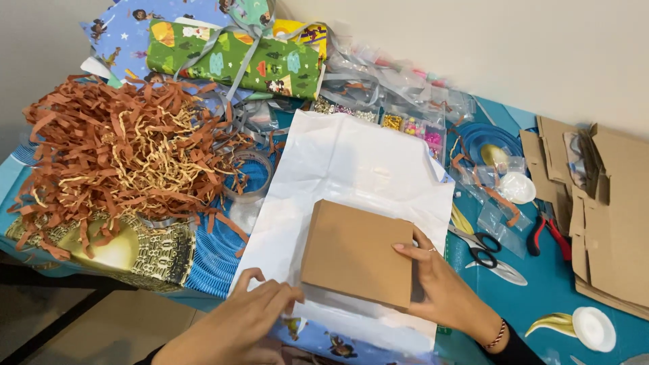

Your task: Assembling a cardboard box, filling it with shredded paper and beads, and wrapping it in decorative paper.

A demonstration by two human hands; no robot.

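On the white sheet of paper (351,169) sits 1 flat brown cardboard box (357,251), closed, contents hidden. Right hand (443,287) steadies its right edge with loosely curled fingers; left hand (250,314) pinches the sheet's near edge. Shredded brown paper (115,155) heaps the bench (541,284) leftward.
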